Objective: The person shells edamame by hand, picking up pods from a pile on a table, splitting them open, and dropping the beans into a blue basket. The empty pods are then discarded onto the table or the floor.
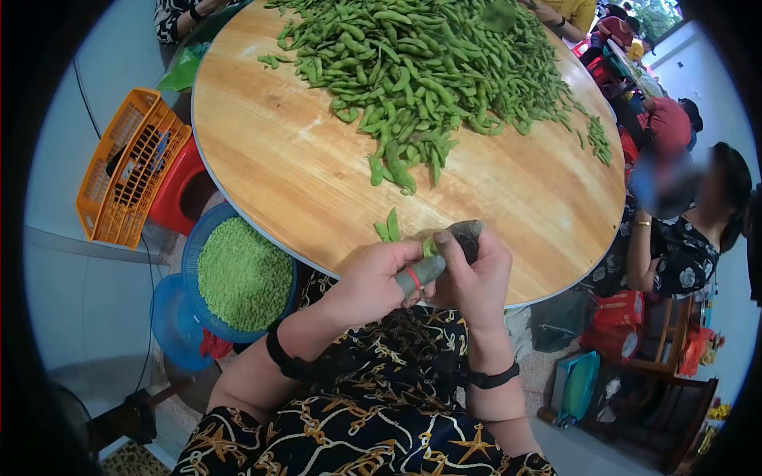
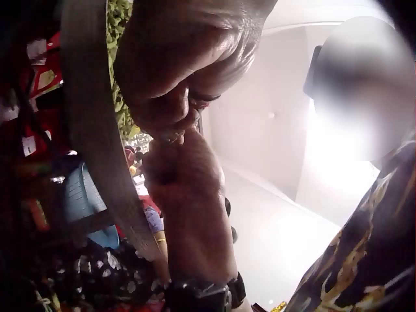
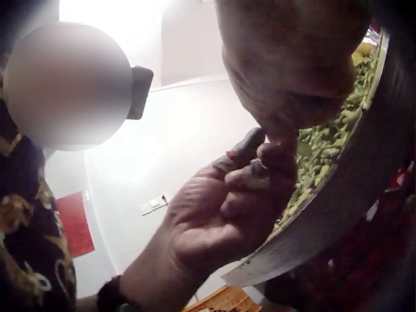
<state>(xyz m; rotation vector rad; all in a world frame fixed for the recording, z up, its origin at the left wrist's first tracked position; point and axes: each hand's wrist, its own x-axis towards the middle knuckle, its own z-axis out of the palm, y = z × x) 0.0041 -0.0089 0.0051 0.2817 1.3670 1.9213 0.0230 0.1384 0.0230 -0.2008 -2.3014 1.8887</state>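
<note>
Over the near edge of the round wooden table, my left hand (image 1: 369, 285) and right hand (image 1: 484, 278) meet, fingertips together. Between them is a green edamame pod (image 1: 429, 247), pinched from both sides and mostly hidden by the fingers. A grey finger cover (image 1: 421, 274) with a red band is on the left hand. Dark covering (image 1: 467, 234) shows on the right hand's fingers. Just beyond the left fingers, a few loose pods (image 1: 388, 228) lie on the wood. Both wrist views show the curled fingers close together, with the pod hardly visible.
A large heap of edamame pods (image 1: 429, 71) covers the far part of the table (image 1: 262, 143). Below its left edge stands a blue basket (image 1: 190, 266) of shelled beans (image 1: 242, 274). An orange crate (image 1: 107, 186) rests by a red stool (image 1: 178, 186). Other people sit around.
</note>
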